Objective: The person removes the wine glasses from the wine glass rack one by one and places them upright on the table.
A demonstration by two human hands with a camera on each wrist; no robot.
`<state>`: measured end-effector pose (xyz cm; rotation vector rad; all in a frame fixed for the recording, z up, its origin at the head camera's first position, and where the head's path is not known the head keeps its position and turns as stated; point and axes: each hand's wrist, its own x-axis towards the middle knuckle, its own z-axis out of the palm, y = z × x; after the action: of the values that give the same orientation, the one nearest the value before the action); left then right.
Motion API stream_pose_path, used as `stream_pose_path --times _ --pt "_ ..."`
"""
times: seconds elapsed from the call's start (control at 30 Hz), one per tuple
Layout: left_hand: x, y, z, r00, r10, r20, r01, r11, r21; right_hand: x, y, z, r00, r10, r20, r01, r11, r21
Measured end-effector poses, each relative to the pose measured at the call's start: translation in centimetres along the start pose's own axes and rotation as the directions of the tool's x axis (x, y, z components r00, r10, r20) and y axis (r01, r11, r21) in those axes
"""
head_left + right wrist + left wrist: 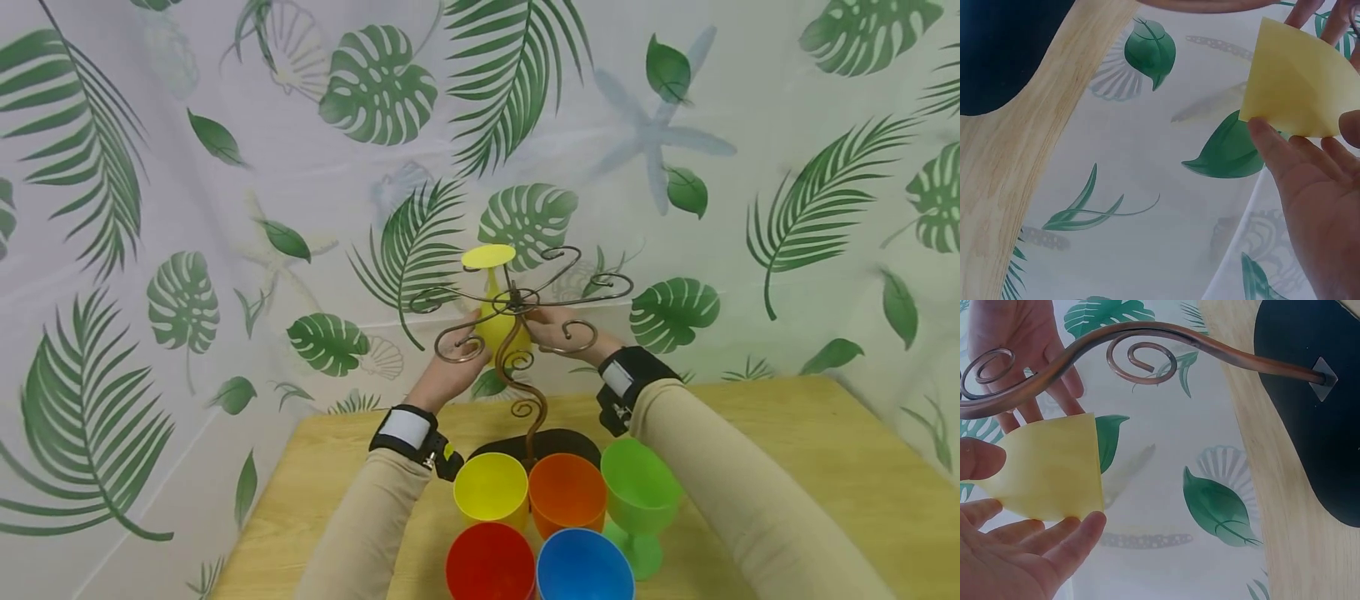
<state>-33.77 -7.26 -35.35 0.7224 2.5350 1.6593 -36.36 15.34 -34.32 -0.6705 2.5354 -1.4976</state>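
Up behind the copper wire rack (517, 333), both hands cup an inverted yellow goblet (497, 321), its foot poking above the scrolled arms. Left hand (447, 377) and right hand (558, 332) have their fingers partly hidden by the scrolls in the head view. From the wrist cameras, the fingers (1054, 540) lie fairly straight against the bowl, thumb opposite, pinching it. Below, five goblets stand on the wooden table (825, 467); the red goblet (490, 562) and blue goblet (583, 567) are cut off.
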Motion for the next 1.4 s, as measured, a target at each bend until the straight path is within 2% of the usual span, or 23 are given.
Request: stream_pose_path --times 0.1,0.3,0.57,0.83,0.93,1.17,1.3,1.4 --pt "-0.2 0.1 0.1 1.0 -0.014 -0.016 0.015 1.0 0.014 -0.4 0.0 -0.1 1.0 -0.022 0.014 0.021 0.999 0.025" --pt "-0.5 0.5 0.1 0.997 -0.032 -0.071 0.035 0.999 0.038 -1.8 -1.7 0.1 1.0 -0.004 0.021 0.002 0.994 0.108" --pt "-1.1 0.2 0.1 0.986 -0.024 -0.166 0.046 0.991 0.128 -2.0 -2.4 0.9 1.0 0.004 -0.007 -0.004 0.996 0.085" --pt "-1.3 -0.5 -0.1 0.979 -0.037 -0.203 0.055 0.995 0.081 -1.8 -2.6 1.2 0.999 -0.051 0.016 0.05 0.997 0.067" --pt "-1.3 -0.7 -0.2 0.975 -0.042 -0.217 0.063 0.994 0.088 -1.6 -2.4 1.3 0.999 -0.049 0.01 0.048 0.995 0.086" --pt "-1.6 -0.9 -0.5 0.971 -0.069 -0.229 0.086 0.994 0.065 -0.6 -1.4 1.7 0.999 -0.037 0.027 0.03 0.977 0.209" --pt "-1.7 -1.0 -0.5 0.97 -0.073 -0.234 0.087 0.995 0.051 -0.4 -1.4 1.9 0.999 -0.008 0.05 -0.004 0.973 0.23" --pt "-1.9 -1.0 -0.6 0.969 -0.058 -0.239 0.073 0.996 0.055 -0.7 -1.6 2.1 0.997 -0.026 0.066 0.011 0.973 0.229"
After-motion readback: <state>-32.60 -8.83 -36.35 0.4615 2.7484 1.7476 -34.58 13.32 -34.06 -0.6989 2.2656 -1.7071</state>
